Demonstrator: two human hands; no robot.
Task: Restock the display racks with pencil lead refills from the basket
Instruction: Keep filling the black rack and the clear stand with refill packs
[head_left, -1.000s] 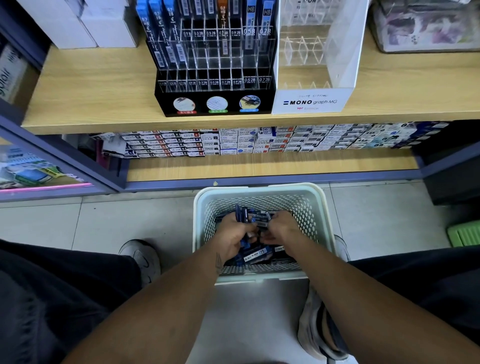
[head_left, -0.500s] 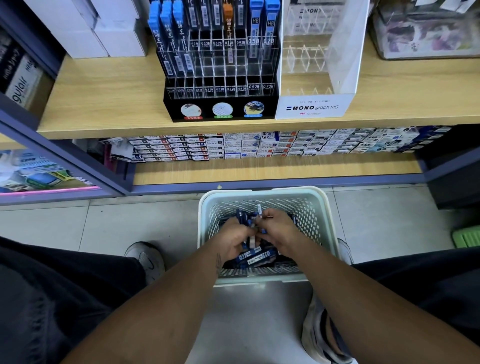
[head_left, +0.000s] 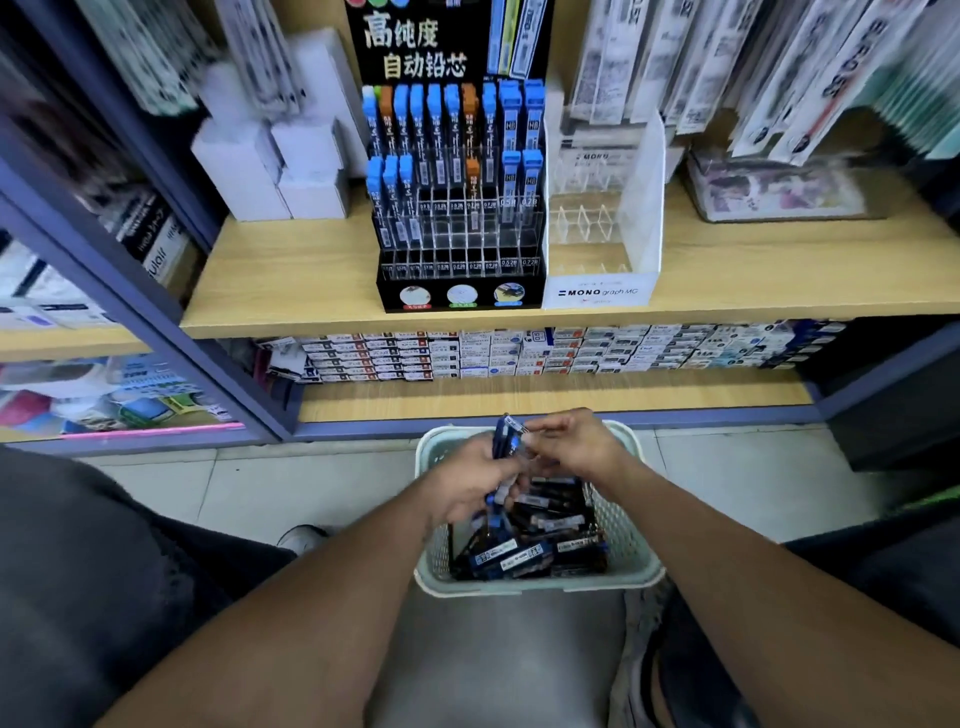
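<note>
lead refill cases (head_left: 506, 441): slim rigid plastic tubes, light, slick, caps may pop. left hand (head_left: 475, 486) grip wraps a bundle above the basket (head_left: 631, 574); right hand (head_left: 569, 441) pinches one at its top end. best held mid-body, dropped cap-up into the black display rack (head_left: 460, 244) on the shelf (head_left: 291, 291).

Even, bright indoor light; sharp around the hands (head_left: 524, 467), but motion blur and wide-angle bending smear the shelves (head_left: 291, 280) far above.

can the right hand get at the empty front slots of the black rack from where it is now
Probably yes. The right hand is beside the bunch of refills held in the left hand above the basket. Nothing stands before the black rack; its front slots look open.
</note>
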